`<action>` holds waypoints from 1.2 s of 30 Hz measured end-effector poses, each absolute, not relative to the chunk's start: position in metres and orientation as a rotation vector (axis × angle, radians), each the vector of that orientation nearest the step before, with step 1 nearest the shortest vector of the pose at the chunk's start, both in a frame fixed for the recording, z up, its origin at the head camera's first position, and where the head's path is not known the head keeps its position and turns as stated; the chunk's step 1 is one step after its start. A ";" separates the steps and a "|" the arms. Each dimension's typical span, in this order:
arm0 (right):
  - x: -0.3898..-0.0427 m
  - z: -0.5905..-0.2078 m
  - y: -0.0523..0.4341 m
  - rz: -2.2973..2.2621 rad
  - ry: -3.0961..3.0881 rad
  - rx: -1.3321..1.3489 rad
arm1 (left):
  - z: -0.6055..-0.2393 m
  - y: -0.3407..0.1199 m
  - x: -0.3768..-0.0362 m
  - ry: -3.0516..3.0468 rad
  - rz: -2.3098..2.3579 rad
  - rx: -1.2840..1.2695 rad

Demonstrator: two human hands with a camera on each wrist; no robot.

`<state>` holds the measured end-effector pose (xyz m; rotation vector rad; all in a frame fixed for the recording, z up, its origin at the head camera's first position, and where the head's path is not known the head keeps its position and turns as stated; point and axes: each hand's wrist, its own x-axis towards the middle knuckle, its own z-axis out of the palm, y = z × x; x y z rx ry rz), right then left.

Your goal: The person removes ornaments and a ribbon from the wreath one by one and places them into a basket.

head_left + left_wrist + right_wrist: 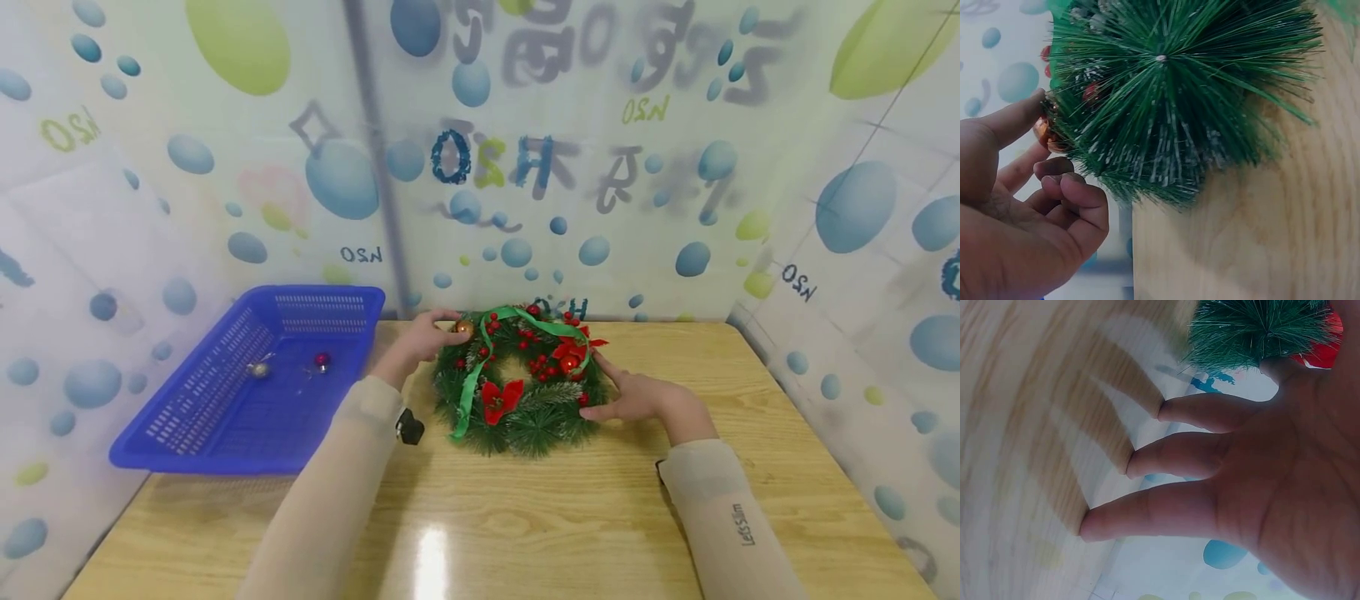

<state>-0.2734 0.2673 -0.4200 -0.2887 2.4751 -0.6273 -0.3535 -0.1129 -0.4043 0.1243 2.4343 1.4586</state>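
A green Christmas wreath (532,429) lies on the wooden table, trimmed with red berries, red flowers (501,402) and a loose green ribbon (468,396). At its upper left edge my left hand (418,342) pinches a shiny gold-copper bauble (1052,134) between thumb and forefinger, the other fingers curled in. On the opposite side, my right hand (636,397) touches the wreath's edge with its thumb near the needles. In the right wrist view, several straight fingers (1154,511) of that hand reach down to the tabletop.
A blue plastic basket (225,463) stands at the left, overhanging the table's left side. Inside are a silver-gold bauble (259,369) and a small red bauble (322,359). Behind the table (570,525) hangs a bubble-patterned wall covering (517,250).
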 end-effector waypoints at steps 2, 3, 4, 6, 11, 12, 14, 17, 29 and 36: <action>-0.273 -0.420 0.268 -0.624 2.478 -0.290 | -0.407 -0.112 -0.354 2.432 1.459 0.114; -0.273 -0.421 0.267 -0.625 2.478 -0.288 | -0.408 -0.112 -0.354 2.429 1.461 0.114; -0.273 -0.421 0.267 -0.625 2.477 -0.287 | -0.409 -0.112 -0.354 2.429 1.459 0.111; -0.273 -0.420 0.267 -0.627 2.476 -0.286 | -0.411 -0.112 -0.354 2.432 1.450 0.101; -0.272 -0.419 0.267 -0.635 2.472 -0.285 | -0.413 -0.111 -0.352 2.430 1.448 0.089; -0.272 -0.419 0.267 -0.634 2.472 -0.286 | -0.413 -0.111 -0.352 2.432 1.450 0.091; -0.272 -0.418 0.267 -0.636 2.469 -0.285 | -0.414 -0.111 -0.351 2.442 1.447 0.094; -0.272 -0.418 0.267 -0.641 2.464 -0.278 | -0.416 -0.110 -0.350 2.456 1.448 0.088; -0.272 -0.418 0.266 -0.630 2.471 -0.280 | -0.420 -0.110 -0.348 2.509 1.408 0.116; -0.272 -0.418 0.267 -0.636 2.471 -0.277 | -0.423 -0.109 -0.347 2.568 1.405 0.138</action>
